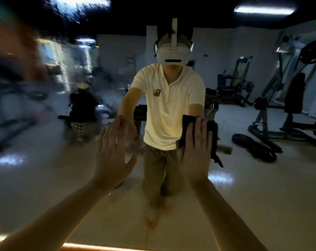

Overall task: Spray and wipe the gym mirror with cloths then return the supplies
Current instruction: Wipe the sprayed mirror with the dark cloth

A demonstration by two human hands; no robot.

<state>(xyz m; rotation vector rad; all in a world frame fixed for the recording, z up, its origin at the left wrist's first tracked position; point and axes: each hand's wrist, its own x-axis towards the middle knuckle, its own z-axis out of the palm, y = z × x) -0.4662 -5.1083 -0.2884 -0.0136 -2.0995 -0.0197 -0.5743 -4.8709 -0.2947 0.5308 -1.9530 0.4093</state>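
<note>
1. Right hand [195, 153] presses flat, fingers straight, on the dark cloth [212, 130] at mirror [262, 187] centre.
2. Left hand [113, 153] lies flat too, over something pale and blurred.
3. The mirror's upper-left corner looks streaky; wiping there and returning the supplies remain.

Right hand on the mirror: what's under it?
A dark cloth lies under the right hand, pressed flat against the mirror. Its edges show above and to the right of the hand, with one corner hanging down. The part beneath the palm is covered.

mirror [253, 187] glass is showing glossy, wet-streaked toward its upper-left corner | dark cloth [213, 130] is reading matt, soft | pale cloth [132, 144] is showing blurred, texture unclear
</note>
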